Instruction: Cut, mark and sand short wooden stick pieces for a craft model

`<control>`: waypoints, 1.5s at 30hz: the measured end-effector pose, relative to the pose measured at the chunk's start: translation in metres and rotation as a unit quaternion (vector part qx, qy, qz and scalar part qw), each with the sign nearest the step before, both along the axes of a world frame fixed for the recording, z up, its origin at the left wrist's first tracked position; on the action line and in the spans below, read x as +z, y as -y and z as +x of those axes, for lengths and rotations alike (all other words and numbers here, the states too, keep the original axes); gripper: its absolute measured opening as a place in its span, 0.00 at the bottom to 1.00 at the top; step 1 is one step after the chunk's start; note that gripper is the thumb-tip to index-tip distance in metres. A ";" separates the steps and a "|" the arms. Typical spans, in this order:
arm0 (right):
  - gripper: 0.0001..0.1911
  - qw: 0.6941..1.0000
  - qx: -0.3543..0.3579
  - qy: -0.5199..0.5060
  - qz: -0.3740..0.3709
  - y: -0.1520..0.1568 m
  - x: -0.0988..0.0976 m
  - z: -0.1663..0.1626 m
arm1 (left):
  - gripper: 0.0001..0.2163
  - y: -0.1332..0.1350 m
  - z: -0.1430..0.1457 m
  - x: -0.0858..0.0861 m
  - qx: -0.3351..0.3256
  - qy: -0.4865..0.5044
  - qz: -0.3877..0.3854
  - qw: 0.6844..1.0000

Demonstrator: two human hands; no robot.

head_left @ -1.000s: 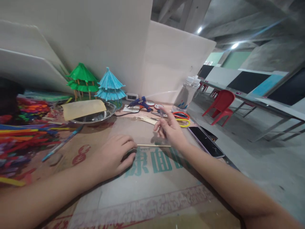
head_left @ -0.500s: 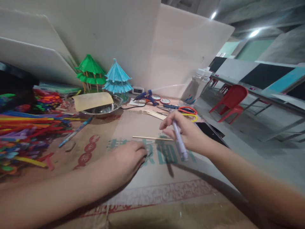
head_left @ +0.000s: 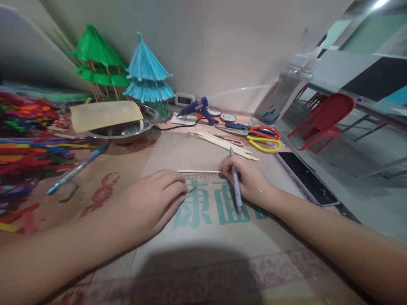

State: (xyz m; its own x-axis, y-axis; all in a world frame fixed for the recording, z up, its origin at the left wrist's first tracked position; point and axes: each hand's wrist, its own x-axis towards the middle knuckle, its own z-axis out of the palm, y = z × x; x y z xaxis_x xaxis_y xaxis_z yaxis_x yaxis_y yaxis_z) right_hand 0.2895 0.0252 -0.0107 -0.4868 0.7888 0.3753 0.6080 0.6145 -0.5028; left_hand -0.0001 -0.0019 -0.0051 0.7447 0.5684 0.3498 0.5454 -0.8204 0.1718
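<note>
My right hand [head_left: 246, 176] is closed around a pale purple pen [head_left: 236, 190], which slants down across the fingers. Its fingertips touch the right end of a thin wooden stick [head_left: 200, 171]. Under the stick lies a clear ruler [head_left: 203, 175], only partly visible by its markings. My left hand [head_left: 159, 197] rests palm down with fingers curled together over the ruler's left part, hiding the stick's left end. Both hands are over printed cardboard [head_left: 203, 237]. More wooden sticks [head_left: 225, 145] lie beyond my right hand.
Behind are scissors [head_left: 263, 137], a blue glue gun [head_left: 197, 109], a metal bowl [head_left: 149, 123] and two small pavilions, green [head_left: 98, 55] and blue [head_left: 148, 72]. A phone [head_left: 307, 178] and a bottle [head_left: 276, 99] are at right. Colourful pipe cleaners [head_left: 28, 156] spread at left.
My right hand has come down to the stick's right end, still holding the pen. My left hand stays on the ruler. The view has tilted down and closer to the table.
</note>
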 end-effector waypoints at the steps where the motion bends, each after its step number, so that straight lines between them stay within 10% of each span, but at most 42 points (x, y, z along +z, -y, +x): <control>1: 0.10 1.000 -0.002 -0.004 -0.003 0.000 0.000 0.000 | 0.15 0.000 0.001 0.001 0.003 0.002 -0.005 1.000; 28: 0.04 0.999 0.054 -0.001 0.000 0.005 0.005 0.000 | 0.20 0.053 0.011 -0.008 0.044 -0.124 0.089 0.987; 45: 0.11 0.987 0.157 0.038 0.015 0.015 0.006 -0.010 | 0.27 0.057 0.018 0.000 0.057 -0.206 0.020 0.977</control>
